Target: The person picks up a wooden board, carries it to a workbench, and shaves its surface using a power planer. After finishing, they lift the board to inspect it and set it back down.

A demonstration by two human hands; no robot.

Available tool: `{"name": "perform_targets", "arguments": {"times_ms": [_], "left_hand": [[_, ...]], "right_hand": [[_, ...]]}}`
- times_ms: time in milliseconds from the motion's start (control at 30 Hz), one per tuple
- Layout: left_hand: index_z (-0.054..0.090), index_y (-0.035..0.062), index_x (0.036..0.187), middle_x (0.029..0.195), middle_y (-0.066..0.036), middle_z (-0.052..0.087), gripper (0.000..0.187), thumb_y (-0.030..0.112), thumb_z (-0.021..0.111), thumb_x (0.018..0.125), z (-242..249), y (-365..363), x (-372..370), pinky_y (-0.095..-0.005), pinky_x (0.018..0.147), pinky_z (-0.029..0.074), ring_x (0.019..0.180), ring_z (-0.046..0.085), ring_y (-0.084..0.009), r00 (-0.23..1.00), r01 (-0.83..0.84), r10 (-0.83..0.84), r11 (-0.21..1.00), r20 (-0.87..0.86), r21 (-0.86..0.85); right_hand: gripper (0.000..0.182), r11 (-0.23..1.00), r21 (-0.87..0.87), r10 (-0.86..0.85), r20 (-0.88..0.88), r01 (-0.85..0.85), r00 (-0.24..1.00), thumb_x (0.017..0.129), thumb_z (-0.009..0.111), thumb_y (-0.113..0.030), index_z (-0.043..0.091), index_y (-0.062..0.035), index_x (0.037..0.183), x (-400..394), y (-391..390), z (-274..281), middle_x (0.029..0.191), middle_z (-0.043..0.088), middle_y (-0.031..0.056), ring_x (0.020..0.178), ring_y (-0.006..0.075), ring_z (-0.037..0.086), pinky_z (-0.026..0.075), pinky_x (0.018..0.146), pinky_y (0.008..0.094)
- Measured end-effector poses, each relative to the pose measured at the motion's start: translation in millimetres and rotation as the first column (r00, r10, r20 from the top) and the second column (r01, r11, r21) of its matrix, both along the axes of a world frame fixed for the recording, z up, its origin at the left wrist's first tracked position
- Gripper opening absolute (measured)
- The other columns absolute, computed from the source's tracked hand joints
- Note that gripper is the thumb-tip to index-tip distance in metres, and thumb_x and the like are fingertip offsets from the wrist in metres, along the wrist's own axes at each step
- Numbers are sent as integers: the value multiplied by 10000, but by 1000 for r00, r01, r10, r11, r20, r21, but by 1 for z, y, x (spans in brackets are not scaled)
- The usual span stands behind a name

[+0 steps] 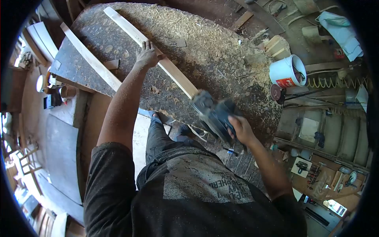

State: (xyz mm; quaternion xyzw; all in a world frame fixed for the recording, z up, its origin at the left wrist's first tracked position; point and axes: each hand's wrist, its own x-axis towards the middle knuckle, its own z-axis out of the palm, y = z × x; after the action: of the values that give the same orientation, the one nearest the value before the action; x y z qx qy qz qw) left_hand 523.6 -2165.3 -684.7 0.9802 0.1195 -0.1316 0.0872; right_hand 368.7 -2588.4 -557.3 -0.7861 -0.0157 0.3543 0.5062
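A long pale wooden strip [179,77] lies slantwise across the dark workbench [148,90]. My left hand [148,55] presses down on it around its middle, fingers over the wood. At the strip's near end, my right hand [240,129] is closed around the handle of a dark power tool, which looks like an electric planer [215,112]. The planer sits on the end of the strip and is slightly blurred. To the left lies a second wooden strip [90,57], partly hidden behind my left forearm. A small wood block [111,64] is beside it.
Wood shavings [221,47] cover much of the bench. A white bucket [288,72] stands at its right edge, near a round brown disc [277,93]. Farther right are a coiled air hose [335,82] and a low table [325,179] with tools. A cord hangs below the planer.
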Motion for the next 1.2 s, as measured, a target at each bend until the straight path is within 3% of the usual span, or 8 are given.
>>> {"name": "perform_targets", "arguments": {"times_ms": [333,800,867,933,1000,1033,1067,1200], "left_hand": [[94,9,1516,1603,-139,35,1078,687,545,810,-10,2,1,-534,1143,254,1479,34,-309,999,-32,33,998,17,-60],[143,-81,1477,1569,-246,75,1012,601,566,861,-3,11,-1,-437,1188,179,1458,57,-398,999,4,2,992,49,-127],[137,-40,1496,1592,-176,70,957,540,585,881,-20,19,2,-453,1154,268,1472,41,-346,997,26,-14,988,80,-152],[248,-16,1477,1575,-203,134,798,478,547,927,-35,33,5,-444,1160,255,1466,55,-368,989,55,-36,990,145,-127],[402,15,1416,1566,-206,161,635,448,498,962,-49,59,14,-445,1184,185,1450,121,-392,935,323,-253,895,247,-308],[535,42,1317,1456,-212,406,483,390,478,987,-33,50,-3,-421,1124,305,1365,364,-350,926,103,125,824,356,-558],[535,42,1317,1456,-212,406,483,390,478,987,-17,49,-13,-421,1124,305,1365,364,-350,924,92,136,829,358,-552],[614,-33,1140,1019,-122,689,403,321,482,998,-6,50,-50,-315,824,490,909,647,-208,621,-146,714,510,322,-848]], "right_hand": [[503,991,-91,-98,-31,95,995,919,526,-494,590,-6,817,-56,-71,11,605,542,9,519,79,508,394,473,277],[497,996,-17,-86,29,86,996,957,490,-463,584,-28,736,49,99,-5,535,520,18,430,113,504,392,428,267],[504,997,-2,-83,22,83,996,958,487,-468,582,-29,728,66,126,-7,530,519,22,427,118,508,395,425,269],[523,996,-4,-88,38,88,995,955,489,-482,573,-24,718,85,155,-11,522,514,27,414,123,504,400,411,276],[535,996,7,-87,45,87,995,948,492,-494,569,-20,714,101,182,-17,517,510,29,404,125,499,401,401,280],[547,995,15,-96,55,96,994,942,495,-506,564,-16,710,110,196,-19,512,507,31,393,126,493,401,391,285],[547,996,22,-83,56,82,995,942,495,-506,564,-16,710,119,209,-21,512,507,31,393,126,493,401,391,285],[585,996,33,-79,46,77,996,923,484,-546,544,-11,692,148,260,-21,506,504,36,372,134,486,396,369,289]]}}
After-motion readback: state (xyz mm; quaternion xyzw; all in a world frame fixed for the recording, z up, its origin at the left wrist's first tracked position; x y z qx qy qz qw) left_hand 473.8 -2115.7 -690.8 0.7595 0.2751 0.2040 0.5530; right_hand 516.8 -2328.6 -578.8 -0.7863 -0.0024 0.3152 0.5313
